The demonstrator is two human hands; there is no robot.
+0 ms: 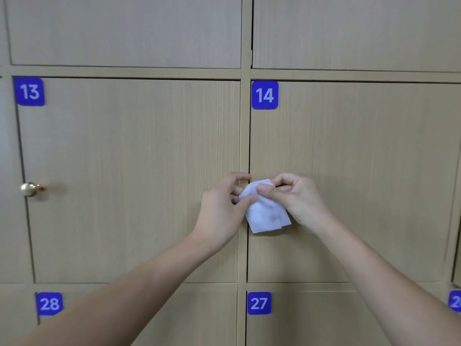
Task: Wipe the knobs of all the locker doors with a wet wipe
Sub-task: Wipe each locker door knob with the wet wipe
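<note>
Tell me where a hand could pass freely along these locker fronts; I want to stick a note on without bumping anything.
Door 13 is bare between its brass knob at the left edge and the left hand. Door 14 is bare above and right of the right hand. It is crowded at the seam between them, where both hands pinch the white wipe.

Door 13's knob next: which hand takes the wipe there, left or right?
Left, probably. The left hand already pinches the wet wipe and sits on the knob's side, over door 13. The right hand also pinches the wipe but is over door 14, so it would cross over.
</note>
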